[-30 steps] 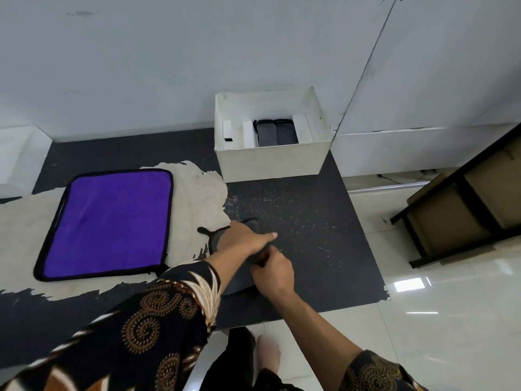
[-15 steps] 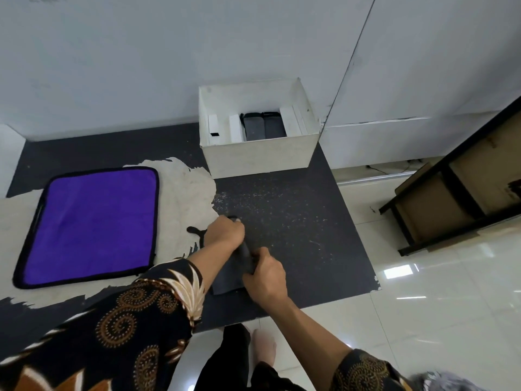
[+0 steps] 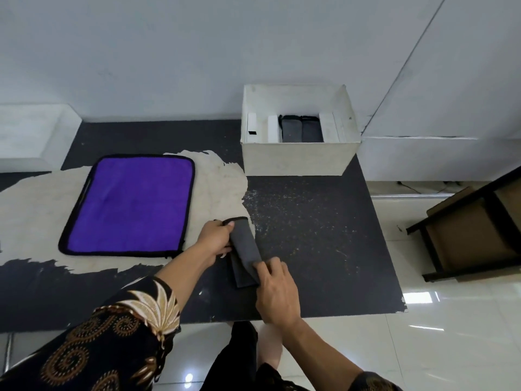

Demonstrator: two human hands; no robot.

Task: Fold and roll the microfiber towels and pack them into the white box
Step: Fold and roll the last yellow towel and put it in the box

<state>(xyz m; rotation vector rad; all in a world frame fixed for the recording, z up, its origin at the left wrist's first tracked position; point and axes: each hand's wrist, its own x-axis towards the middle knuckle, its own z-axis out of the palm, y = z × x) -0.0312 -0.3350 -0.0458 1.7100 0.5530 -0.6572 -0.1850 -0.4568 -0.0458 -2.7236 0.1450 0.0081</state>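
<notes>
While clamped in left hand (image 3: pixel 215 238) and right hand (image 3: pixel 277 292), grey towel (image 3: pixel 244 244), folded narrow.

Covers the near corner of the folded dark grey microfiber towel (image 3: pixel 244 244) with the right hand (image 3: pixel 277 294), lower centre. Hides the lower parts of two rolled grey towels (image 3: pixel 301 131) behind the front wall of the white open-topped box (image 3: pixel 296 159), upper centre.

Left hand (image 3: pixel 215 239), right hand (image 3: pixel 277 292) hold folded grey towel (image 3: pixel 244 244) on black mat (image 3: pixel 310 235).
</notes>
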